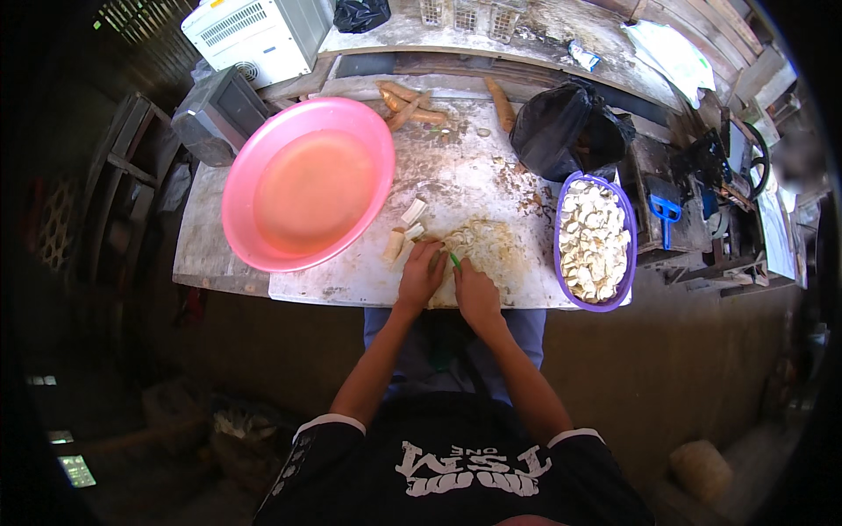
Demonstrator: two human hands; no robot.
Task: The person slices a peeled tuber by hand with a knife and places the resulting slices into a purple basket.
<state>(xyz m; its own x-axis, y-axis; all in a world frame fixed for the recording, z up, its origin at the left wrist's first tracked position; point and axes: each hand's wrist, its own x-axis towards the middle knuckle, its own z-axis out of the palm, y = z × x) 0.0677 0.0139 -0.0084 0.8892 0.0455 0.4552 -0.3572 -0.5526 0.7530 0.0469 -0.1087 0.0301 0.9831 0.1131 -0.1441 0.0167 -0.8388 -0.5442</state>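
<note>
- I'm looking down on a rough, informal food-prep spot, more like a backyard or shed kitchen than a fitted one.
- The bench point(368, 280) is a worn, stained slab set on old timber, littered with peel scraps.
- A big pink basin point(307, 184), a purple tub of pale cut slices point(595, 241) and unpeeled root tubers point(412, 105) point to bulk vegetable prep.
- Weathered planks, a black plastic bag point(561, 127) and old appliances point(259, 35) crowd around it.

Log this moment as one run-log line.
left hand on root piece | right hand grips green-handled tool | pink basin left | purple basket right
</note>
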